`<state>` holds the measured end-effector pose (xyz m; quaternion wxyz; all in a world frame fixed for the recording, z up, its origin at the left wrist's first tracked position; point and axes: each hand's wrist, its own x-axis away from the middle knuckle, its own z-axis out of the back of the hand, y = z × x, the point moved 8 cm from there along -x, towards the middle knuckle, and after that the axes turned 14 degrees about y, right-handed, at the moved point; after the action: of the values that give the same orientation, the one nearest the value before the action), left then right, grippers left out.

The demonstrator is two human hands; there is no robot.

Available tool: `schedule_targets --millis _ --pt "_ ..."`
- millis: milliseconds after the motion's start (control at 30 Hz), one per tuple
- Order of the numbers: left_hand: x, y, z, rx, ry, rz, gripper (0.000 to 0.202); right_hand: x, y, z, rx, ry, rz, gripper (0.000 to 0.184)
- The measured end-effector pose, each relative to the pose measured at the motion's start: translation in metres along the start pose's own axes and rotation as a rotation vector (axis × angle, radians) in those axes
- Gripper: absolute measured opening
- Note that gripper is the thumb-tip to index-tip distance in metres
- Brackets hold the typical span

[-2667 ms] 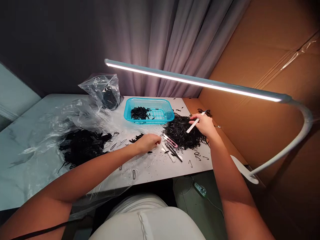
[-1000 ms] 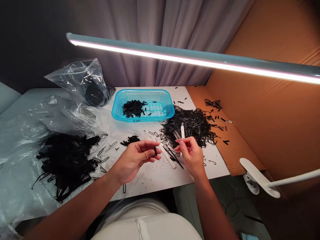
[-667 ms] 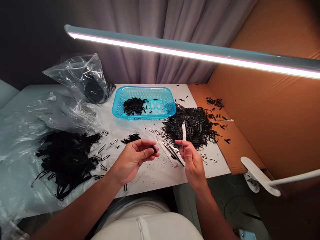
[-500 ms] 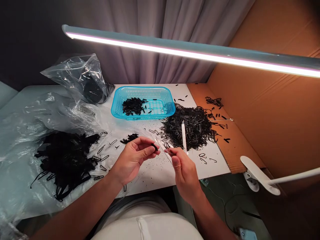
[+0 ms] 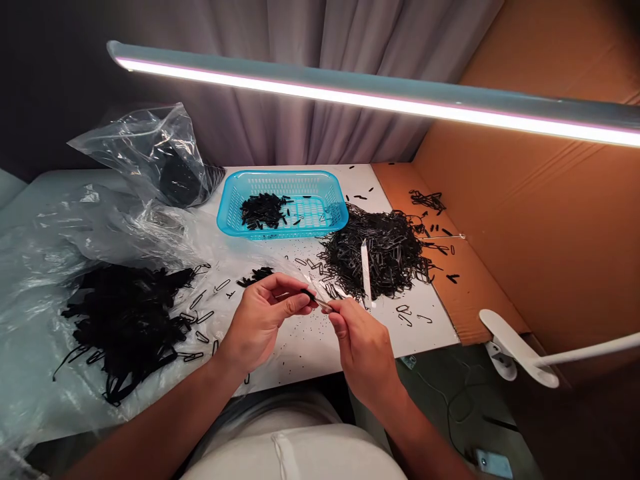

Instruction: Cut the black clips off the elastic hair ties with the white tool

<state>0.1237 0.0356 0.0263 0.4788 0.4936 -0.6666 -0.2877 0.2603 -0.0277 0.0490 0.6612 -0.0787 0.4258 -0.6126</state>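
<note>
My left hand [image 5: 267,320] pinches a small black piece [image 5: 307,293] between thumb and fingertips. My right hand [image 5: 363,340] is closed on a slim metal-tipped tool [image 5: 323,305], whose tip meets the black piece; most of the tool is hidden in the fingers. Just past my left hand lies a little heap of short black pieces [image 5: 257,275]. A large heap of thin black loops [image 5: 383,253] sits beyond my right hand, with a slim pale strip [image 5: 366,270] with a slanted end lying on its near side.
A blue basket [image 5: 283,231] holds more short black pieces. On the left, clear plastic sheeting [image 5: 45,267] bears a black tangled heap [image 5: 130,327]; behind it stands a plastic bag [image 5: 185,173]. A lit lamp bar [image 5: 350,93] crosses above. Cardboard [image 5: 520,200] walls the right side.
My right hand has moved slightly left, bringing the metal tip from apart to against the black piece in my left hand. The whole view has shifted a little.
</note>
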Motion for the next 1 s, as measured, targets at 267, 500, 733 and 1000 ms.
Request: schedule_targets --millis 267,500,733,1000 --pt "0.003 0.011 0.0 -0.091 0.013 -0.216 0.014 -0.002 0.0 0.002 0.02 0.003 0.014 0.022" --pt "0.008 0.015 0.002 -0.124 0.026 -0.272 0.014 -0.004 -0.007 0.009 0.06 0.021 0.057 0.021" --pt "0.008 0.015 0.004 -0.106 0.071 -0.273 0.025 -0.005 -0.015 0.016 0.155 0.071 0.151 0.021" --pt "0.008 0.016 0.003 -0.127 0.054 -0.283 0.027 -0.005 -0.016 0.017 0.168 0.077 0.171 0.02"
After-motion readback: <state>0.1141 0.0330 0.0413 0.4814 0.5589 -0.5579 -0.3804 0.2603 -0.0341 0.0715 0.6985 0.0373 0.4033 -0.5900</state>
